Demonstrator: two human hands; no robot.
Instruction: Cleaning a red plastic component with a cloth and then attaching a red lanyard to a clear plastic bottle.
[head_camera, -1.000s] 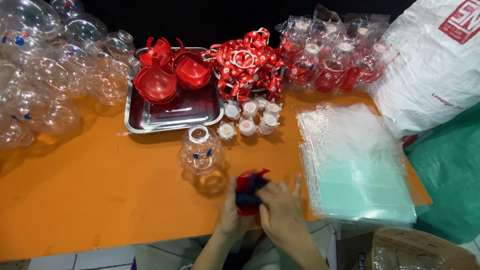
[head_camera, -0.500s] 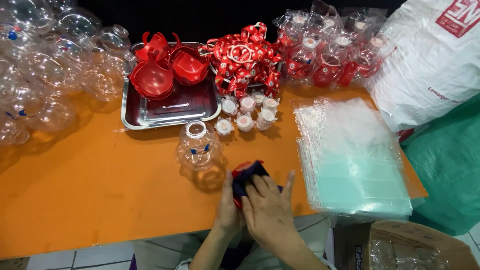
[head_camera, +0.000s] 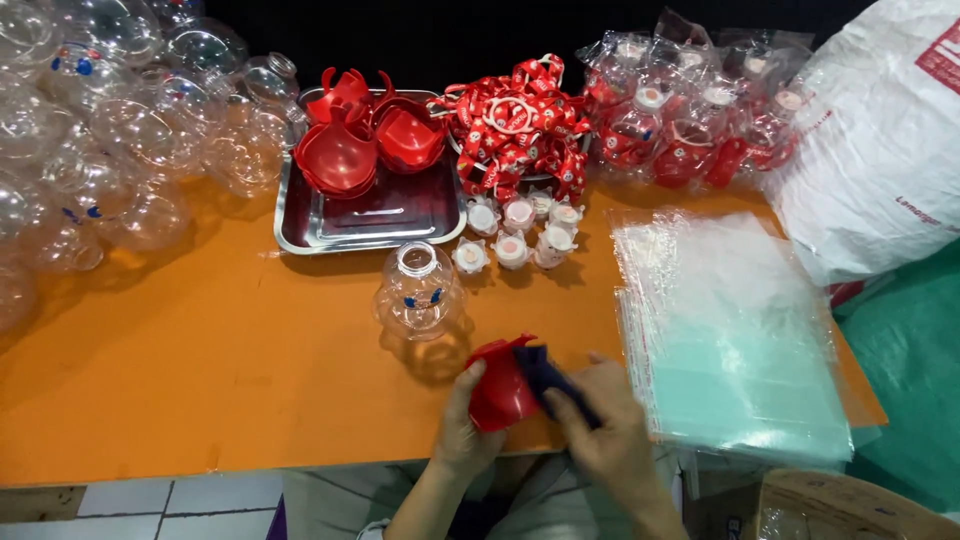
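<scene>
Orange surface (head_camera: 200, 390); bag stack (head_camera: 730, 340) at right. Clear bottle (head_camera: 418, 290) upright, just beyond hands. Left hand (head_camera: 468, 430) fingers closed around red cup (head_camera: 500, 390) at near edge. Right hand (head_camera: 600, 430) fingers pinch dark cloth (head_camera: 550, 378) against cup.

Bare orange tabletop (head_camera: 200, 370) open to the left of both hands, clear round plastic bottle (head_camera: 419, 290) standing just ahead, small white caps (head_camera: 515, 235) behind it, steel tray (head_camera: 370, 225) of red plastic cups beyond, stack of clear plastic bags (head_camera: 730, 330) blocking the right, heap of clear bottles (head_camera: 100, 130) crowding the far left
</scene>
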